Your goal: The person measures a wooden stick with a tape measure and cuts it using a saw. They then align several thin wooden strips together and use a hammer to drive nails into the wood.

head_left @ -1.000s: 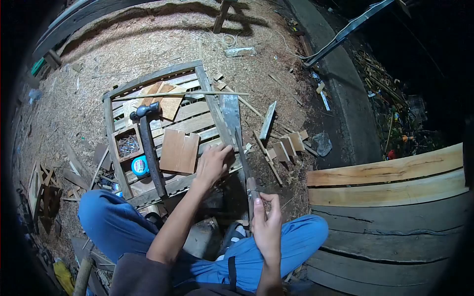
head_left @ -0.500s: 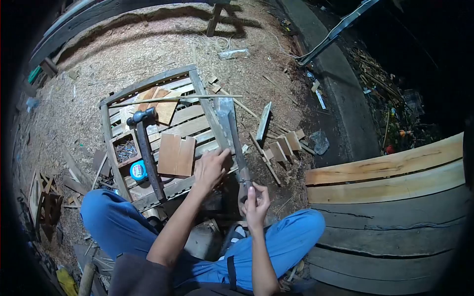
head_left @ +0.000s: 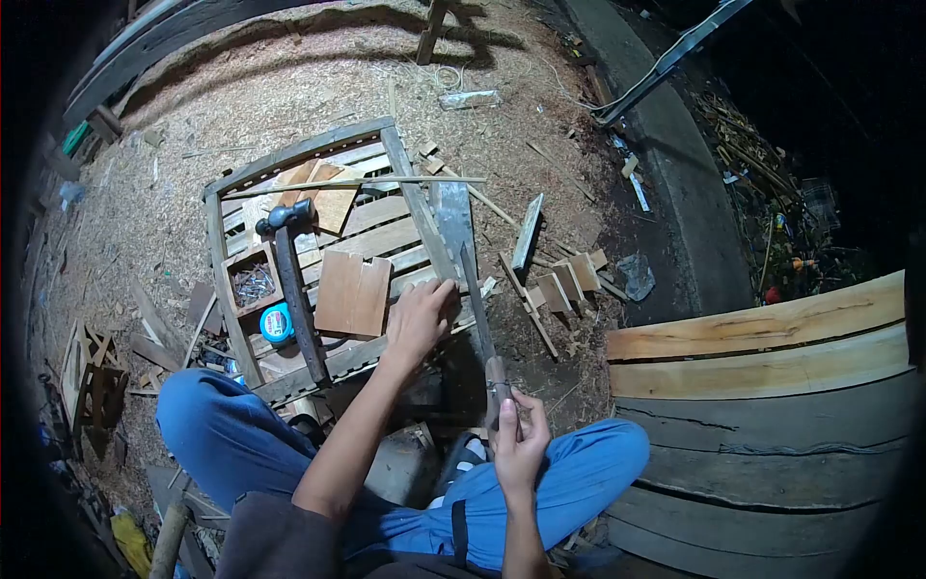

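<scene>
Right hand (head_left: 519,446) is wrapped tight round the handle (head_left: 497,381) of a long blade (head_left: 475,299), thumb up along it. The steel runs straight away from that fist, edge-on, so I can't make out teeth. Its far end lies against a grey plank (head_left: 451,217) standing along the near side of the wooden frame (head_left: 309,154).

Just left of the blade, the left hand (head_left: 417,321) is planted on the frame's rail, fingers bent down over the wood. Whether it clamps or merely presses, I can't tell.

Further left of that hand, two square boards (head_left: 352,294) lie on the slats. Beyond them is a hammer (head_left: 294,280), its head pointing away from the person. A blue tape measure (head_left: 277,323) sits beside the hammer's shaft, with a small box of nails (head_left: 253,285) just above it. A thin stick (head_left: 357,183) lies across the far end of the frame.

To the right of the blade, wood offcuts (head_left: 564,285) are scattered on the sawdust. Well out to the right, broad planks (head_left: 762,333) are stacked. Blue trousers (head_left: 222,434) frame the gripping hand on both sides.
</scene>
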`<state>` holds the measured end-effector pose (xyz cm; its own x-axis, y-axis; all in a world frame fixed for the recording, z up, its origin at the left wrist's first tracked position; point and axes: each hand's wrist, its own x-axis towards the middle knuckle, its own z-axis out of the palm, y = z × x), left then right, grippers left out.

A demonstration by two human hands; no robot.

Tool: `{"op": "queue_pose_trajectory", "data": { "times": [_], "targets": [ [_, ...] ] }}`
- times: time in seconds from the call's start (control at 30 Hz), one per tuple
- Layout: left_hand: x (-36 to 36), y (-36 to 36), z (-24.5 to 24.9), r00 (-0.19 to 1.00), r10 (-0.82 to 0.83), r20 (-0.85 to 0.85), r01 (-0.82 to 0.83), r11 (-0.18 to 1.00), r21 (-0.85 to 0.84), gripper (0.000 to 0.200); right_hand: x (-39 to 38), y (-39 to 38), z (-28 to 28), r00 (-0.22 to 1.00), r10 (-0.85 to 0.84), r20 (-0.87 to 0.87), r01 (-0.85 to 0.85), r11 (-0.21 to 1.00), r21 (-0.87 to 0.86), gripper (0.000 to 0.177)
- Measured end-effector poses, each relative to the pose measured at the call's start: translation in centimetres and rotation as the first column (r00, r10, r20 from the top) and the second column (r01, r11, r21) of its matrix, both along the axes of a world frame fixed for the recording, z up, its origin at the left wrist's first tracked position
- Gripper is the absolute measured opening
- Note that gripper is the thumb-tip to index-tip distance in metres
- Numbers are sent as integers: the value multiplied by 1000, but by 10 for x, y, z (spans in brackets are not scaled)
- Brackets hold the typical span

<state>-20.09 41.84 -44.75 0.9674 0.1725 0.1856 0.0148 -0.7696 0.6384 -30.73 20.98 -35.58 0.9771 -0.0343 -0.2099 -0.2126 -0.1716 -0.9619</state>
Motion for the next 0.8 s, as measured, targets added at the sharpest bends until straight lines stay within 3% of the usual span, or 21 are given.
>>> {"op": "queue_pose_trajectory", "data": {
  "times": [0.2,0.27,0.3,0.37,0.43,0.5,0.53,0.57,0.63,0.8],
  "targets": [
    [0,1,-1,1000,-20,21,20,999,-34,50,13,30,44,995,12,-103,-16,999,-43,25],
    [2,3,4,1000,-13,-22,13,999,-42,51,27,39,39,993,95,66,-73,958,-277,24],
    [-2,0,5,999,-25,-47,22,998,-52,51,41,47,25,977,127,170,-74,955,-287,24],
    [-3,-2,-1,999,-39,-37,37,998,-45,50,52,62,21,996,60,71,-39,963,-266,24],
    [-4,-1,0,999,-41,-25,40,998,-40,49,40,60,-4,991,40,128,-8,970,-241,24],
    [1,-1,8,993,-26,-114,22,999,-39,50,28,40,-52,970,-17,243,42,994,-97,24],
    [0,-1,6,998,-34,-51,32,999,-34,47,25,31,-76,957,-46,286,45,999,10,25],
    [1,0,5,999,-26,-44,25,999,-27,47,19,21,-83,995,-101,2,98,968,231,25],
    [0,0,-1,1000,-19,-7,18,1000,-17,45,18,22,-84,994,-110,0,105,949,299,26],
    [1,-3,-1,998,8,-70,-8,1000,4,46,-9,7,-75,987,-98,125,83,989,121,22]
  ]
}}
